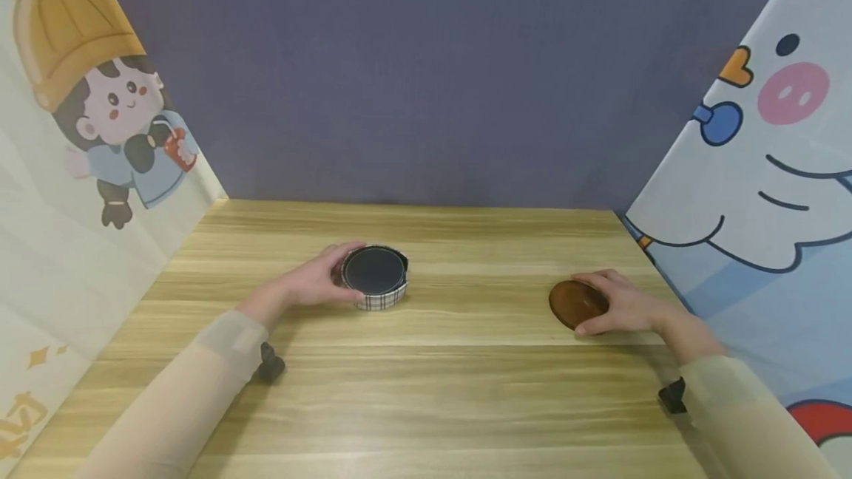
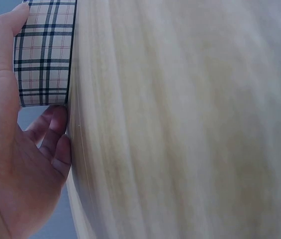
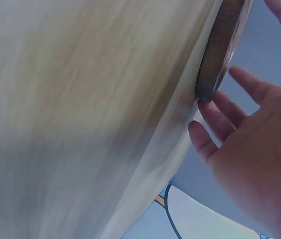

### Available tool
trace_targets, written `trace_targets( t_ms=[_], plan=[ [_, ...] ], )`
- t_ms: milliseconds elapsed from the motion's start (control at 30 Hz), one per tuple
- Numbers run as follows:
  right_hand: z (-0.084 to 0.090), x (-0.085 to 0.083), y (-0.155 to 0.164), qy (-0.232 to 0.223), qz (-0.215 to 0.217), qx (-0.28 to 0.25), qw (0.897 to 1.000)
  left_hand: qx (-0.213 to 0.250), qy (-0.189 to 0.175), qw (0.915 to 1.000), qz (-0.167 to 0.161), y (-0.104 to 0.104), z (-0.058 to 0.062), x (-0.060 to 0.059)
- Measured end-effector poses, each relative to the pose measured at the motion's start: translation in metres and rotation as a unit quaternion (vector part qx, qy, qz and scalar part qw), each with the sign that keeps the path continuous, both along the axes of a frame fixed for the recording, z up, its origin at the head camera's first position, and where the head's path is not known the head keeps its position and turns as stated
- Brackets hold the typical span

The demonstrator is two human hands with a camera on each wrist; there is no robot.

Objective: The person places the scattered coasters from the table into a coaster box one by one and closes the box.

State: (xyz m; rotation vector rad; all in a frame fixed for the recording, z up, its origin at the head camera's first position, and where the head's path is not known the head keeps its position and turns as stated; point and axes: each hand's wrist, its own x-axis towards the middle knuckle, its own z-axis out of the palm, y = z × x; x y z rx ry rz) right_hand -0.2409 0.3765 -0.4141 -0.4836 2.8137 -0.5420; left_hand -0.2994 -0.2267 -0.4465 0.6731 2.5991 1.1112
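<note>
On the left half of the wooden table (image 1: 426, 405) stands a round plaid coaster holder (image 1: 387, 300) with a black, stitch-edged disc on top and a gap in its right wall. My left hand (image 1: 319, 279) grips it from the left, thumb on the near side and fingers round the back. In the left wrist view the thumb presses the plaid wall (image 2: 46, 55). To the right lies a round brown wooden dish (image 1: 574, 304), flat on the table. My right hand (image 1: 622, 301) spans its right side with spread, relaxed fingers. In the right wrist view, fingertips (image 3: 234, 74) meet the dish's edge (image 3: 215, 64).
A plain dark blue-grey panel (image 1: 426, 80) rises behind the table. Printed cartoon panels stand at the left (image 1: 40, 242) and right (image 1: 752, 191). Bare wood separates the holder from the dish. A small black object (image 1: 271, 363) sits at each sleeve cuff.
</note>
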Motion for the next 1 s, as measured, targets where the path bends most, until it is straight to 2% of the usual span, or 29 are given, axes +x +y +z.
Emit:
trace_targets(
  t_ms=[433, 1000],
  plan=[
    [-0.005, -0.002, -0.006, 0.012, -0.012, 0.044, 0.999, 0.002, -0.002, 1.0, -0.004, 0.0, -0.002, -0.002],
    [-0.008, -0.006, -0.013, 0.053, -0.002, 0.039, 0.998, -0.001, -0.008, 1.0, 0.001, 0.0, 0.0, -0.001]
  ],
)
